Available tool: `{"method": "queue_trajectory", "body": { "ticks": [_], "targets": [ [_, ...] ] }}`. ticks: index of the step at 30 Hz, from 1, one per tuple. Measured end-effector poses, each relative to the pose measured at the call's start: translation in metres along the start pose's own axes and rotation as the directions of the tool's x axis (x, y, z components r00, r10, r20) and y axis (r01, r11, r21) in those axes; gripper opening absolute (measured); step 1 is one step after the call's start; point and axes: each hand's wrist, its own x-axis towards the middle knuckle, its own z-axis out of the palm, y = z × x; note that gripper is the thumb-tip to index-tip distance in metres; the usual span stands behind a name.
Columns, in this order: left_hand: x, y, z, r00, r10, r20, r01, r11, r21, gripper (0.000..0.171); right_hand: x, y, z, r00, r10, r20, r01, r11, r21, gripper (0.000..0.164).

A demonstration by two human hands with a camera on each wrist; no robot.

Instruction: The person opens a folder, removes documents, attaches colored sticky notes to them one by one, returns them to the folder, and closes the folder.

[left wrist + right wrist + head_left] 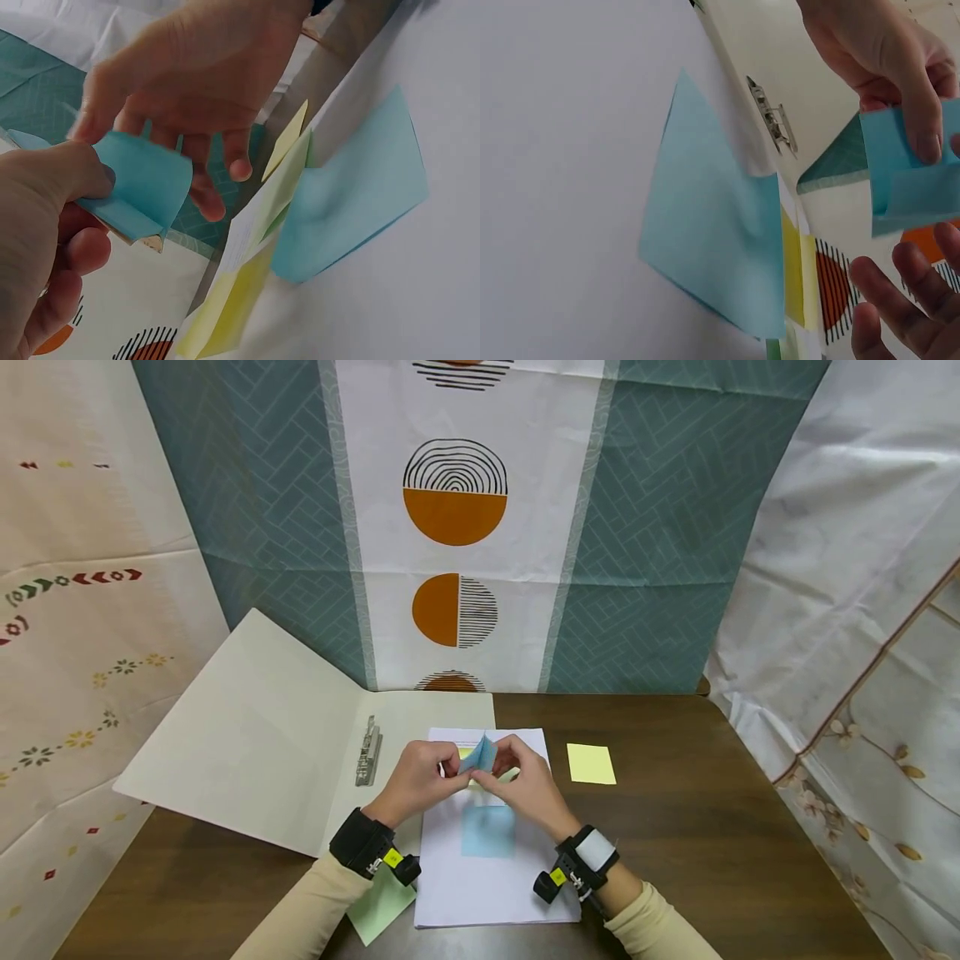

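A creased blue sticky note point(480, 755) is held above a stack of white paper point(480, 893). My left hand point(423, 781) pinches it, thumb point(925, 135) flat on its face. My right hand point(528, 781) has its thumb and index finger at the note's other edge, while its remaining fingers point(202, 180) spread loosely below. Underneath, a second blue sticky note point(487, 832) lies on the paper with one edge lifted. Beyond it on the sheet stand a yellow note point(225, 307) and a green note point(283, 191), partly hidden by my hands in the head view.
To the left an off-white folder point(255, 735) lies open with its cover raised, a metal clip point(368, 752) on its inside. Another yellow note point(591, 764) is on the brown table point(712, 827) to the right. A light green sheet point(382, 902) lies by my left wrist.
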Motion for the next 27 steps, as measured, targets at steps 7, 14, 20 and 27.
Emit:
{"method": "queue_trajectory", "body": {
  "ticks": [7,14,20,27],
  "targets": [
    [0.0,0.002,-0.002,1.0,0.016,0.001,-0.016,1.0,0.001,0.038,0.003,0.003,-0.003,0.995,-0.026,-0.098,0.022,0.999,-0.039,0.008],
    [-0.005,0.002,-0.005,0.998,-0.059,0.019,0.058,0.998,0.036,0.031,0.004,0.003,-0.006,0.992,-0.068,-0.107,0.056,0.993,-0.108,0.012],
    [-0.012,-0.003,-0.011,0.991,-0.132,-0.005,0.132,0.989,0.058,0.028,0.004,0.007,-0.013,0.993,-0.056,-0.104,0.043,0.991,-0.123,0.012],
    [-0.017,-0.008,-0.011,0.988,-0.154,-0.017,0.155,0.985,0.083,0.025,0.004,0.006,-0.015,0.994,-0.059,-0.093,0.045,0.989,-0.14,0.011]
  ]
}}
